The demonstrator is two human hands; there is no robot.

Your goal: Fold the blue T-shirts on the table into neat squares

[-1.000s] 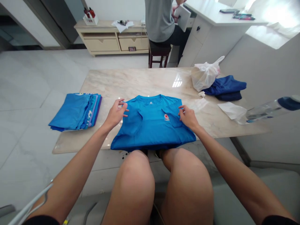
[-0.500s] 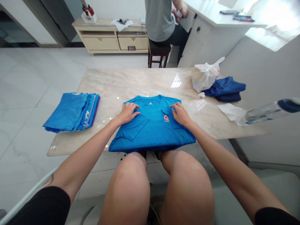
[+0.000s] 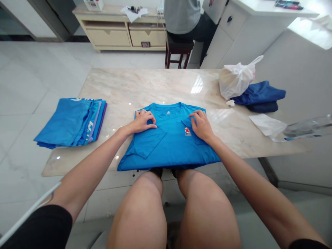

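We are sitting above a pale tiled floor (image 3: 64,62), facing a long, glossy marbled table (image 3: 145,83). Beyond it, a cream cabinet (image 3: 109,37) is standing, and a person in grey (image 3: 181,17) is sitting on a dark stool (image 3: 178,43). A smooth blue shirt (image 3: 173,148) is lying at the middle of the table's near edge; to its left, a squared pile of folded clothes (image 3: 64,122) is showing blue and purple layers, and at the far right a thin, crinkled plastic bag (image 3: 234,81) is sitting just beside dark blue cloth (image 3: 264,92). Our left hand (image 3: 143,121) is resting on one shoulder, our right hand (image 3: 202,126) on the other side, fingers curling; we cannot tell whether either is pinching fabric. The round neckline (image 3: 168,110) is facing away from us, one sleeve (image 3: 147,143) is lying folded across the front, and a small red-and-white badge (image 3: 187,131) is showing by our right hand.
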